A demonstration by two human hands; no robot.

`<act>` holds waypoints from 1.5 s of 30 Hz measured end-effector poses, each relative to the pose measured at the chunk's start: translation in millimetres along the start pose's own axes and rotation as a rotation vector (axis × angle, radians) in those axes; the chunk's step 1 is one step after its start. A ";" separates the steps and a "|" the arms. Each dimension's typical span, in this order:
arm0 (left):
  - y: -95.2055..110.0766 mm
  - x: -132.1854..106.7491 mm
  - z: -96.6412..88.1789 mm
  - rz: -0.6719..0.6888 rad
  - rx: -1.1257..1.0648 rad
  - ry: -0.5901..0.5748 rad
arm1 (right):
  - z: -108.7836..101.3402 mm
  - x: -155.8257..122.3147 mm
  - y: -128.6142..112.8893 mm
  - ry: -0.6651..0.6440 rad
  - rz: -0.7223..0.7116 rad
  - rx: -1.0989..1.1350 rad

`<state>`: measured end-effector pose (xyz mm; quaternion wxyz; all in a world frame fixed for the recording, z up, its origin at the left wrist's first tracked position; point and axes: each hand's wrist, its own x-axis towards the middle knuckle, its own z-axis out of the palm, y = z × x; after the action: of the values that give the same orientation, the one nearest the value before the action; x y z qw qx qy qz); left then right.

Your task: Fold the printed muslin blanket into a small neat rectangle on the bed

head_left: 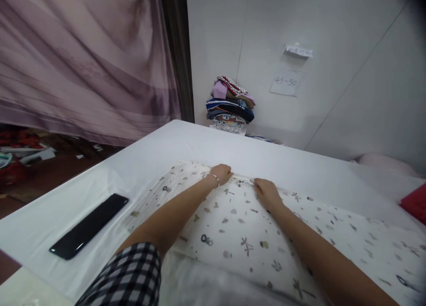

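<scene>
White cloth (pixel 229 217) printed with small palm trees, animals and leaves lies spread over the table and runs off to the right. At its far edge my left hand (pixel 222 172), with a bracelet at the wrist, is closed on the fabric. A short way to the right, my right hand (pixel 266 191) pinches the same edge between thumb and fingers. Between the two hands the edge looks folded into a narrow strip. My fingertips are partly hidden.
A black phone-like slab (pixel 89 226) lies on the white table (pixel 199 139) at the left. Folded clothes (pixel 230 102) are stacked beyond the far edge, by the wall. A pinkish curtain (pixel 83 61) hangs at the left. Something red (pixel 415 204) sits at the right edge.
</scene>
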<state>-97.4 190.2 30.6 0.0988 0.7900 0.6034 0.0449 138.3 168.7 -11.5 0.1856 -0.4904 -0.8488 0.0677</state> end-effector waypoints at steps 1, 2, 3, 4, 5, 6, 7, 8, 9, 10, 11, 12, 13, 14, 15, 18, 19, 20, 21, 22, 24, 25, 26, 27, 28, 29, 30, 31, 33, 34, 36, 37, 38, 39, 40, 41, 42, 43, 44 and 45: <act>-1.6 2.0 -1.5 -0.022 -0.005 -0.017 | 0.9 -0.6 0.5 0.024 -0.007 0.005; -3.1 3.9 -3.0 -0.038 -0.010 -0.036 | 1.5 -0.5 0.8 0.040 -0.016 0.013; -4.5 5.8 -4.5 -0.046 -0.015 -0.055 | 1.7 0.2 0.8 0.045 -0.025 0.022; -5.7 7.5 -5.9 -0.048 -0.019 -0.070 | 1.3 1.4 0.2 0.040 -0.032 0.032; -6.6 9.1 -7.3 -0.047 -0.022 -0.076 | 0.5 2.9 -0.8 0.031 -0.031 0.041; -7.3 10.5 -8.3 -0.044 -0.023 -0.071 | -0.7 4.7 -2.4 0.020 -0.022 0.047; -7.8 11.6 -8.9 -0.043 -0.025 -0.056 | -2.3 6.5 -4.2 0.006 -0.008 0.050; -8.3 12.5 -8.8 -0.045 -0.027 -0.037 | -4.1 8.4 -6.4 -0.009 0.012 0.048; -8.8 13.2 -7.9 -0.052 -0.032 -0.021 | -5.9 10.1 -8.5 -0.024 0.034 0.039; -9.3 13.6 -6.3 -0.063 -0.040 -0.011 | -7.7 11.7 -10.7 -0.039 0.058 0.024; -9.9 13.9 -4.1 -0.077 -0.052 -0.007 | -9.4 13.1 -12.6 -0.054 0.080 0.005; -10.6 14.1 -1.6 -0.092 -0.064 -0.008 | -10.9 14.6 -14.3 -0.068 0.100 -0.017; -11.4 14.3 1.0 -0.107 -0.077 -0.009 | -12.1 16.0 -15.7 -0.078 0.121 -0.040; -12.1 14.6 3.3 -0.120 -0.088 -0.010 | -13.0 17.4 -16.8 -0.086 0.137 -0.060; -12.8 15.0 5.2 -0.128 -0.098 -0.009 | -13.6 19.0 -17.6 -0.091 0.142 -0.076; -14.0 16.8 7.1 -0.126 -0.114 -0.005 | -12.8 25.0 -19.1 -0.104 0.086 -0.083; -14.1 17.3 6.9 -0.119 -0.118 -0.003 | -11.7 27.6 -19.7 -0.108 0.057 -0.074; -13.9 17.6 6.4 -0.111 -0.119 0.002 | -10.3 30.3 -20.4 -0.111 0.034 -0.064; -13.5 17.5 5.9 -0.103 -0.119 0.009 | -8.7 33.1 -21.3 -0.110 0.022 -0.054; -13.1 17.2 5.4 -0.096 -0.117 0.017 | -7.2 35.9 -22.4 -0.104 0.017 -0.044; -12.1 15.9 5.1 -0.086 -0.112 0.031 | -5.0 40.3 -25.3 -0.081 0.012 -0.021; -11.6 15.1 5.1 -0.086 -0.110 0.035 | -4.4 41.8 -26.8 -0.065 0.002 -0.009; -11.2 14.4 5.1 -0.087 -0.108 0.036 | -4.3 42.6 -28.2 -0.053 -0.016 0.001; -10.9 14.0 5.0 -0.089 -0.109 0.035 | -4.6 43.0 -29.5 -0.044 -0.040 0.006; -10.6 13.9 4.8 -0.093 -0.111 0.031 | -5.2 43.1 -30.5 -0.043 -0.068 0.006; -10.3 14.2 4.4 -0.096 -0.115 0.027 | -5.9 43.1 -31.2 -0.048 -0.092 0.004; -9.9 14.8 3.8 -0.099 -0.120 0.022 | -6.6 43.5 -31.6 -0.058 -0.104 0.003; -9.6 15.5 3.1 -0.102 -0.127 0.019 | -7.3 44.4 -31.7 -0.072 -0.100 0.003; -9.1 17.2 1.7 -0.105 -0.140 0.017 | -8.3 48.2 -31.7 -0.122 -0.057 0.004; -9.1 17.8 1.2 -0.106 -0.146 0.017 | -8.7 51.0 -31.8 -0.160 -0.026 -0.001; -9.7 18.1 0.8 -0.106 -0.157 0.017 | -9.1 57.3 -32.8 -0.239 0.038 -0.022; -10.3 17.8 0.9 -0.107 -0.163 0.017 | -9.3 60.3 -33.5 -0.263 0.067 -0.031; -11.1 17.3 1.1 -0.107 -0.170 0.017 | -9.3 62.7 -34.4 -0.272 0.094 -0.033; -12.1 16.7 1.4 -0.107 -0.178 0.017 | -9.2 64.5 -35.1 -0.265 0.119 -0.028; -13.1 16.0 1.7 -0.107 -0.187 0.017 | -8.9 65.6 -35.7 -0.249 0.141 -0.018; -13.9 15.5 1.8 -0.105 -0.197 0.016 | -8.4 66.0 -36.0 -0.231 0.158 -0.008; -14.7 15.1 1.7 -0.102 -0.208 0.016 | -7.7 65.9 -35.8 -0.213 0.169 0.000; -15.2 14.9 1.3 -0.097 -0.218 0.016 | -6.8 65.4 -35.3 -0.198 0.177 0.006; -15.5 14.8 0.7 -0.090 -0.229 0.016 | -5.8 64.7 -34.4 -0.187 0.175 0.010; -15.6 14.8 -0.1 -0.083 -0.239 0.015 | -4.7 63.9 -33.1 -0.179 0.159 0.012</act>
<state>-108.1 208.3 26.7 0.1896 0.7466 0.6266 0.1185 84.5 206.3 18.5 0.1060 -0.5470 -0.8200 0.1311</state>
